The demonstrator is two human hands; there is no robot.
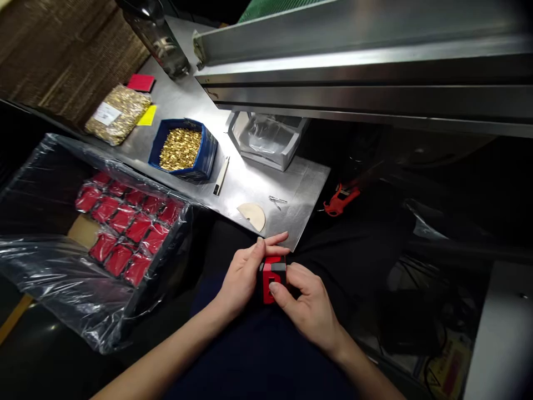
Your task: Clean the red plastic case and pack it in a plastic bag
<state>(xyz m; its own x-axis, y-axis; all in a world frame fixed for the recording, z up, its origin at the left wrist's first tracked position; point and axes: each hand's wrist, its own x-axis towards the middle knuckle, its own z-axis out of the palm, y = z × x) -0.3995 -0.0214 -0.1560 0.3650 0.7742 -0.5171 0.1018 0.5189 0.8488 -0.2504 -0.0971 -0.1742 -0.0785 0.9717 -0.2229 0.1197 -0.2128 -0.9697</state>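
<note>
Between my two hands, close to my body, is a small red-and-black block-shaped device [268,286] with a dark slot on its upper face; its exact kind I cannot make out. My left hand [244,275] cups its left and far side, two fingers reaching across beyond the far edge and the thumb raised near them. The other left fingers are hidden. My right hand [310,297] grips the right side, its thumb pressed on the red face by the slot and its fingers curled against the edge.
A metal bench [245,186] carries a blue bin [208,153] of gold-coloured pieces, a white-handled tool [221,176], a half-round pale disc [252,215], small metal pins [277,201] and a grey tray [283,155]. Left stands a plastic-lined box [162,278] of red wrapped units. Orange-handled tool [341,200] hangs right.
</note>
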